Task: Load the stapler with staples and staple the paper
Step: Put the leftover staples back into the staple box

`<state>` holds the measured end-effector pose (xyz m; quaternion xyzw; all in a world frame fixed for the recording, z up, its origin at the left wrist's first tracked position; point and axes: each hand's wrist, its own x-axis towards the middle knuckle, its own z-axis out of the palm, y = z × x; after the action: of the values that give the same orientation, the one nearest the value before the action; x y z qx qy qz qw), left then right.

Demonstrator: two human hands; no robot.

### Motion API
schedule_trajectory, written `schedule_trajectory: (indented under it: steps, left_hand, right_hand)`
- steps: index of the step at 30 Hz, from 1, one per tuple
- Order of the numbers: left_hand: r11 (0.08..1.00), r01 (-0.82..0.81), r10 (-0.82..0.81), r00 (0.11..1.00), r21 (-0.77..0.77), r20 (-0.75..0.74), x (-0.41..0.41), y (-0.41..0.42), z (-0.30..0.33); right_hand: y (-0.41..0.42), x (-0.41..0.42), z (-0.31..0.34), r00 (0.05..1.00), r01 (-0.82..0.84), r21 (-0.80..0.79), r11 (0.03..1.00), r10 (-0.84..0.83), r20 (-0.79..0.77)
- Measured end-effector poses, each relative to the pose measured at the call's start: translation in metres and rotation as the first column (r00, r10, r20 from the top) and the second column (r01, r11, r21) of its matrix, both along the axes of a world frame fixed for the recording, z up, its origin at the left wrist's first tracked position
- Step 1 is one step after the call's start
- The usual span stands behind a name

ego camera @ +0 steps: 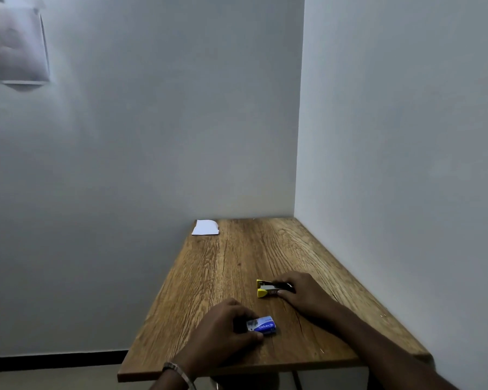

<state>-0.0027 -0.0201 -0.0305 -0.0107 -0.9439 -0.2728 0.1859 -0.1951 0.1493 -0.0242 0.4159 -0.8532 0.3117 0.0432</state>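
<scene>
I see my left hand (pixel 223 327) near the front edge of the wooden table (pixel 237 266), fingers curled around the blue staple box (pixel 262 325), while my right hand (pixel 302 294) pinches the yellow stapler (pixel 266 289) mid-table toward the right edge — the paper (pixel 205 227) lies at the far left corner.

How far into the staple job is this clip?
Early. Nothing looks finished: the paper lies untouched at the table's far left corner. In hand: the left hand grips the blue staple box, the right hand holds the yellow stapler. Loading and stapling remain.
</scene>
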Motion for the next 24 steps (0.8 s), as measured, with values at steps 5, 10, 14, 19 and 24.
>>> schedule_trajectory:
  steps: [5, 10, 14, 19, 24]
  left_hand:
    - [1.000, -0.007, 0.007, 1.000, -0.012, 0.004, 0.000, 0.001, 0.001]
    - [1.000, -0.010, 0.010, 1.000, -0.013, 0.010, -0.001, 0.000, 0.000]
    - [1.000, -0.009, 0.009, 1.000, -0.011, 0.003, -0.003, -0.003, -0.003]
    - [0.999, 0.018, -0.018, 1.000, 0.035, 0.009, -0.005, -0.004, -0.005]
    - [0.998, 0.061, -0.061, 0.998, 0.035, 0.025, -0.012, -0.006, 0.005]
  right_hand:
    - [-0.005, 0.000, 0.000, 1.000, -0.015, -0.003, 1.000, 0.015, 0.010]
    - [0.004, 0.017, 0.007, 1.000, -0.013, -0.098, 0.995, 0.011, -0.023]
    - [0.020, 0.047, 0.013, 0.966, -0.222, -0.083, 0.972, 0.230, 0.117]
    - [0.030, 0.072, 0.009, 0.934, -0.346, -0.041, 0.937, 0.348, 0.077]
    - [0.029, 0.066, 0.014, 0.953, -0.291, -0.072, 0.954, 0.296, 0.064]
